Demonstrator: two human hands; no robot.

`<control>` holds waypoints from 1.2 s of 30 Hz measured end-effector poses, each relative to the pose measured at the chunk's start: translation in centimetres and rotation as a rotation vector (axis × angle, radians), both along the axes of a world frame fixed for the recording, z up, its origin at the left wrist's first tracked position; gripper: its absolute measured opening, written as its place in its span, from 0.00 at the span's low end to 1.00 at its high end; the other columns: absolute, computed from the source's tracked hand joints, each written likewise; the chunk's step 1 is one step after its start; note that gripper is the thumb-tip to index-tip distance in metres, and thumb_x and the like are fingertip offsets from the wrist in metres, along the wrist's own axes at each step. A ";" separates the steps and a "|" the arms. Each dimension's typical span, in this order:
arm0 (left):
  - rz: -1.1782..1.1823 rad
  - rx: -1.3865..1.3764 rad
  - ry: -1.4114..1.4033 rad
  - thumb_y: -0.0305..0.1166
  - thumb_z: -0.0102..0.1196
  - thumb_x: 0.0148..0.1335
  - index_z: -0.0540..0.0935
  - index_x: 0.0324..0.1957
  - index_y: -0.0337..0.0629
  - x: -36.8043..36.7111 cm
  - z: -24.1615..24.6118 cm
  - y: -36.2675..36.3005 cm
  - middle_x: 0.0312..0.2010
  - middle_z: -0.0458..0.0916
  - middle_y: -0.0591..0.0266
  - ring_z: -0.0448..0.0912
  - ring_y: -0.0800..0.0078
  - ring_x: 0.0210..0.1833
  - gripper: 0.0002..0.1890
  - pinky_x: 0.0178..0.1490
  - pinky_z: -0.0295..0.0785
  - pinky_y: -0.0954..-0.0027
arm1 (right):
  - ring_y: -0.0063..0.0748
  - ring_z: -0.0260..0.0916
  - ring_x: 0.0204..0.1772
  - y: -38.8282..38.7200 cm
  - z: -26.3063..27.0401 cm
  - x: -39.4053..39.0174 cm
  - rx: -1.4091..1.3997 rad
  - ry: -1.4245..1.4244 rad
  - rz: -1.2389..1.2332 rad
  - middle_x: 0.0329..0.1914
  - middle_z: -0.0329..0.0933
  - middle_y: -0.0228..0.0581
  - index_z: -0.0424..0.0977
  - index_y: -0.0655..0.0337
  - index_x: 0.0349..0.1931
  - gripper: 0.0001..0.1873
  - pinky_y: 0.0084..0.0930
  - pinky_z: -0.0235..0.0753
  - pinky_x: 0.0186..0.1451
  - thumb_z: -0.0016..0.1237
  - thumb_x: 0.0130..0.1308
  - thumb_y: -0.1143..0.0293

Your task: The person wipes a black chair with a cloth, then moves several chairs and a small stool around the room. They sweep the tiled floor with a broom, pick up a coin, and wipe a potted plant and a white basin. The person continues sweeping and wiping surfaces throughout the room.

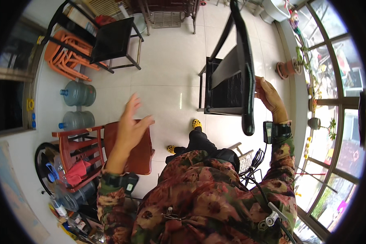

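Observation:
My left hand (pixel 130 128), slightly blurred, is raised above the seat of a reddish-brown wooden chair (pixel 140 152). Its fingers and thumb are spread, with nothing between them. On the other side, my right hand (pixel 270 96) is at the curved top rail of a black chair (pixel 248 91). The rail hides part of its fingers, so I cannot tell whether they grip the chair or only touch it. Clear plastic film seems to cover that chair's black seat (pixel 228 94). Both forearms wear dark straps with small black boxes.
Another black chair (pixel 114 38) stands at the upper left beside stacked orange stools (pixel 68 55). Two large water bottles (pixel 79 93) lie along the left wall. A potted plant (pixel 289 68) is by the windows. Black cable (pixel 256 161) hangs at my right side.

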State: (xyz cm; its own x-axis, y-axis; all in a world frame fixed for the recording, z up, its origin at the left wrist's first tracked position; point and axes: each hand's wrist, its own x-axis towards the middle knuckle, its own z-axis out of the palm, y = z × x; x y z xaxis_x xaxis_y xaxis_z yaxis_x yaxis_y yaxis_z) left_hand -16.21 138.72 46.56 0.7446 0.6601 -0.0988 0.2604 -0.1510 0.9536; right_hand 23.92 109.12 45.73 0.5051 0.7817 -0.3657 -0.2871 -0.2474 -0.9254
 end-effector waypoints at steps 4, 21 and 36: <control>-0.211 -0.164 -0.125 0.46 0.70 0.50 0.47 0.72 0.31 19.0 5.3 -5.3 0.65 0.62 0.36 0.68 0.52 0.65 0.56 0.67 0.63 0.56 | 0.25 0.79 0.44 -4.7 -5.7 2.7 -0.159 0.176 -0.168 0.44 0.79 0.40 0.66 0.64 0.61 0.28 0.17 0.80 0.41 0.37 0.75 0.49; 0.233 -0.129 0.304 0.22 0.56 0.58 0.70 0.52 0.37 22.5 6.0 1.3 0.37 0.78 0.60 0.81 0.73 0.29 0.19 0.25 0.78 0.74 | 0.55 0.49 0.75 -15.1 -35.4 10.2 -0.829 -0.085 -0.524 0.73 0.47 0.70 0.46 0.65 0.73 0.53 0.41 0.57 0.72 0.57 0.58 0.40; 0.261 -0.123 0.326 0.19 0.60 0.52 0.69 0.50 0.37 13.9 4.4 9.2 0.29 0.78 0.59 0.75 0.76 0.19 0.23 0.21 0.73 0.74 | 0.36 0.73 0.35 -7.1 -39.8 10.9 -0.454 0.178 -0.674 0.34 0.76 0.42 0.73 0.71 0.41 0.17 0.34 0.75 0.40 0.52 0.66 0.62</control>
